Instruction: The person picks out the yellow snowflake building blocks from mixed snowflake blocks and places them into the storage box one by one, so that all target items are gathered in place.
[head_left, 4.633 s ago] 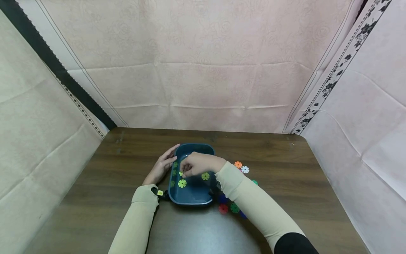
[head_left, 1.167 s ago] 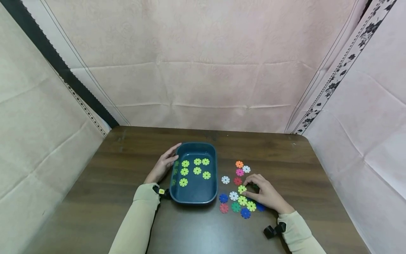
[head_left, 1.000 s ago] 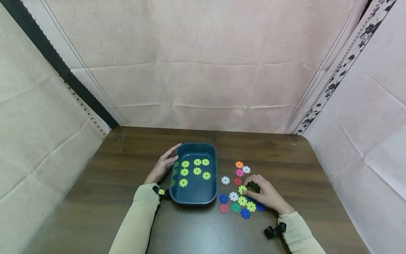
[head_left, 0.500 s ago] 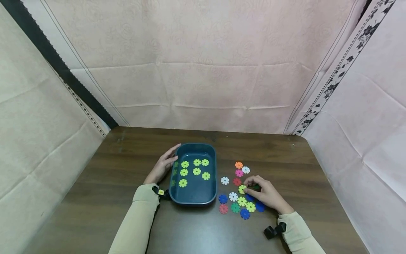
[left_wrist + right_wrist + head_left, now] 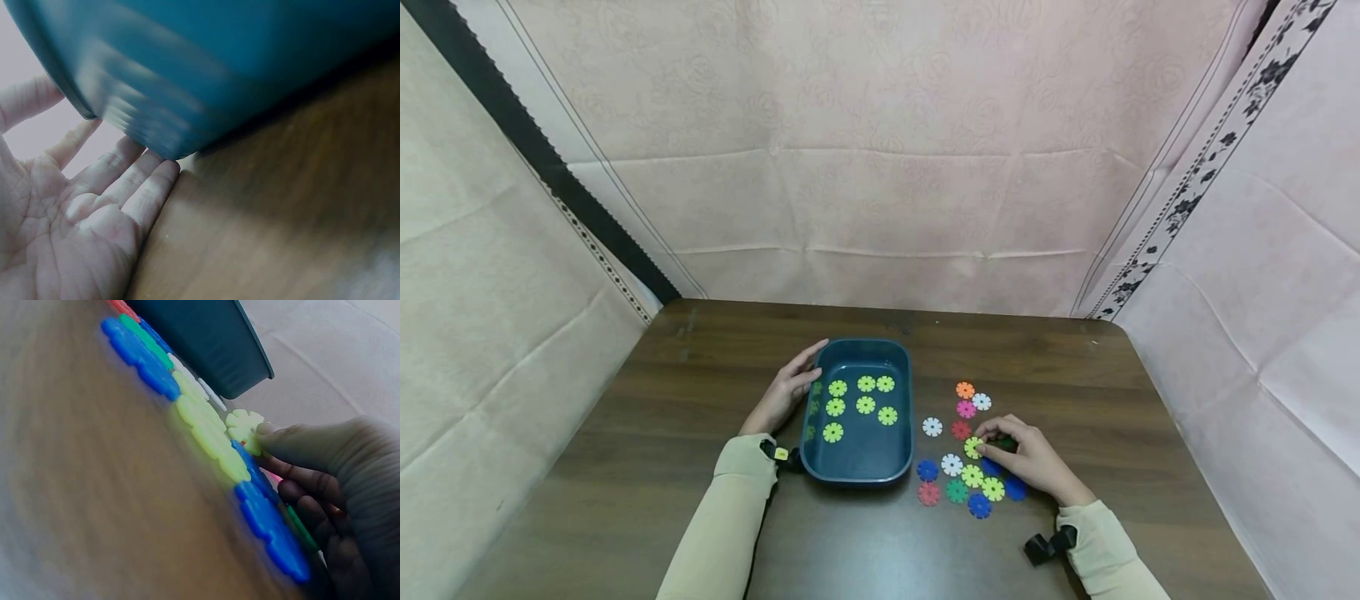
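In the head view, a person's right hand (image 5: 1026,457) pinches a yellow-green flower-shaped disc (image 5: 973,447) at the lower centre-right of the frame, lifting it out of a loose scatter of coloured discs (image 5: 958,479) on the dark wooden bench (image 5: 662,433); the left hand (image 5: 782,392), fingers spread, rests against the left wall of a teal tub (image 5: 857,471) at centre, where six matching green discs (image 5: 865,405) lie. The pick-up appears under way; the next move would call for carrying the disc left over the tub's rim. Pale patterned cloth (image 5: 880,150) screens the bench behind and to both sides. The left wrist view shows open fingers (image 5: 119,181) touching the tub's curved wall (image 5: 219,69). The right wrist view shows the fingertips (image 5: 294,444) nipping the disc's edge (image 5: 245,428), tilted up from its neighbours.
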`<act>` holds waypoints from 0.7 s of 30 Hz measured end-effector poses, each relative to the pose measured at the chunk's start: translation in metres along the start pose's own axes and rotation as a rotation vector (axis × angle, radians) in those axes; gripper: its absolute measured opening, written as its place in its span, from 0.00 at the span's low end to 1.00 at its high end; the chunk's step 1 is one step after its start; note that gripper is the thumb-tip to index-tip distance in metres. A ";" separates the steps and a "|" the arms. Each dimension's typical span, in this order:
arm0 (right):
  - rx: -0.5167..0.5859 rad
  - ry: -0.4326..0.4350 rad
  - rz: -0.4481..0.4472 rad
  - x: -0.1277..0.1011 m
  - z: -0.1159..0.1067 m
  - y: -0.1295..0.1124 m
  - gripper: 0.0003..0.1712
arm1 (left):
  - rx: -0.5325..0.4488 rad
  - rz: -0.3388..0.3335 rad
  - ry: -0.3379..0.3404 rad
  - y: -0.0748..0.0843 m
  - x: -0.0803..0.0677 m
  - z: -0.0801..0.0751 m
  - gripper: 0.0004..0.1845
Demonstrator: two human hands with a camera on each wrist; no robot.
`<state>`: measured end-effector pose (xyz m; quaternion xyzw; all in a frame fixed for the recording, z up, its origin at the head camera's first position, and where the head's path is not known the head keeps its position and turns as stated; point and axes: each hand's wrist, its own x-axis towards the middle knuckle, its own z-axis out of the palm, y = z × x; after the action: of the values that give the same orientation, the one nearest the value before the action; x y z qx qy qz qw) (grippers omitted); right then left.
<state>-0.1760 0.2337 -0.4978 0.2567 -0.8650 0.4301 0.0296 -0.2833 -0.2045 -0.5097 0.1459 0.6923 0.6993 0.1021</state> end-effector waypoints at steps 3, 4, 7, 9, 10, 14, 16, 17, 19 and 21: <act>-0.004 0.004 0.012 -0.001 0.005 0.017 0.10 | -0.004 0.002 -0.002 0.000 0.000 0.000 0.27; -0.005 0.006 0.014 -0.001 0.007 0.023 0.10 | -0.005 0.004 -0.002 0.000 0.000 0.000 0.27; -0.008 0.012 0.010 -0.001 0.008 0.030 0.10 | -0.006 0.006 -0.005 0.000 0.000 0.000 0.27; -0.008 0.014 0.003 -0.002 0.008 0.032 0.10 | -0.005 0.006 -0.006 0.000 0.000 0.000 0.27; -0.007 0.014 -0.002 -0.002 0.007 0.032 0.10 | -0.005 0.006 -0.007 0.000 0.000 0.000 0.27; -0.006 0.021 -0.025 -0.002 0.008 0.033 0.09 | 0.003 0.014 -0.012 0.000 0.000 -0.001 0.27; -0.009 0.026 -0.038 -0.001 0.008 0.034 0.09 | 0.005 0.017 -0.012 0.001 0.000 -0.001 0.27; -0.011 0.028 -0.040 -0.001 0.008 0.034 0.09 | 0.007 0.018 -0.014 0.001 0.000 -0.001 0.27; -0.014 0.033 -0.043 -0.002 0.008 0.034 0.09 | 0.012 0.023 -0.015 0.000 0.001 -0.001 0.28; -0.013 0.037 -0.039 -0.002 0.007 0.032 0.09 | 0.011 0.027 -0.014 0.000 0.001 -0.001 0.28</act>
<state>-0.1884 0.2449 -0.5264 0.2653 -0.8619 0.4285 0.0558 -0.2849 -0.2045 -0.5100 0.1609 0.6935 0.6955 0.0967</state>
